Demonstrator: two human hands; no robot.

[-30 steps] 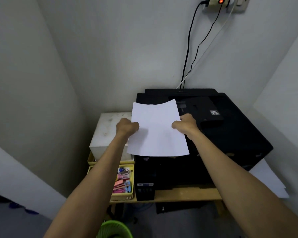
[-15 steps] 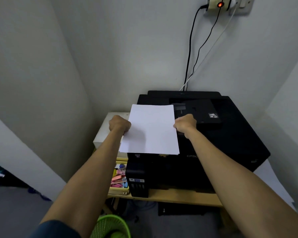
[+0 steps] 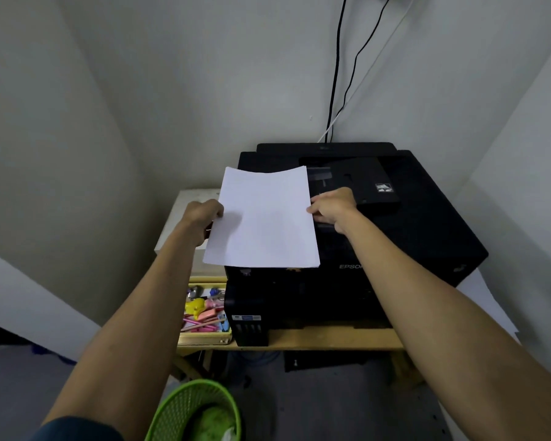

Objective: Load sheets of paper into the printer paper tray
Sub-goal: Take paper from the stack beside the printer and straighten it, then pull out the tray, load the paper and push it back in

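Nearest the camera, a green plastic mesh basket [image 3: 194, 409] sits on the floor below the left forearm, something green inside it. Past it, a pale wooden table [image 3: 331, 338] carries the gear. At the table's front left corner, a shallow yellow tray [image 3: 204, 340] holds a jumble of pink, yellow and blue small items, too small to identify. Behind the tray along the table's left edge is a white boxy container [image 3: 185, 218], partly hidden by the left arm. A large black inkjet printer [image 3: 427, 237] fills the rest of the table top, its front flush with the table's front edge, lid closed, lettering on its front. Both arms reach out over the printer's left front part. The left hand [image 3: 202, 214] grips the left edge of a thin stack of white paper sheets [image 3: 264, 221], fingers curled around it. The right hand [image 3: 333, 206] pinches the stack's right edge, thumb on top. The stack is held in the air above the printer top, roughly level, far edge slightly curled; it's not in any tray. Behind the printer, two black cables [image 3: 334, 90] and a white one run up the grey back wall [image 3: 220, 74].
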